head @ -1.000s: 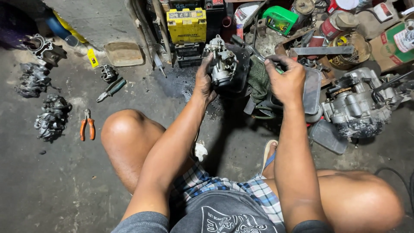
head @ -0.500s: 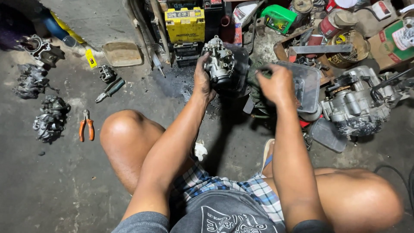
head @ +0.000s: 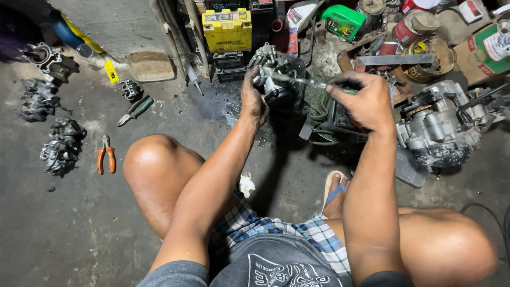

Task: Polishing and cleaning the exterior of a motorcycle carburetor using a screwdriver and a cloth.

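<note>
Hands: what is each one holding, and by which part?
The left hand grips a grimy metal engine part by its left side. The right hand holds a thin screwdriver by its handle end, tip at the part.

Both arms reached forward; the left hand (head: 254,98) was clamped, fingers curled, and the right hand (head: 361,101) pinched closed, knuckles up.

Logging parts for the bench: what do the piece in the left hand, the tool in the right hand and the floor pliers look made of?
Carburetor-like part held by the left hand: looks like cast metal, dull grey, grimy. Tool in the right hand: thin shiny steel-looking shaft, with a green, probably plastic, handle barely showing. Pliers on the floor: dark metal jaws, orange grips, likely rubber or plastic.
</note>
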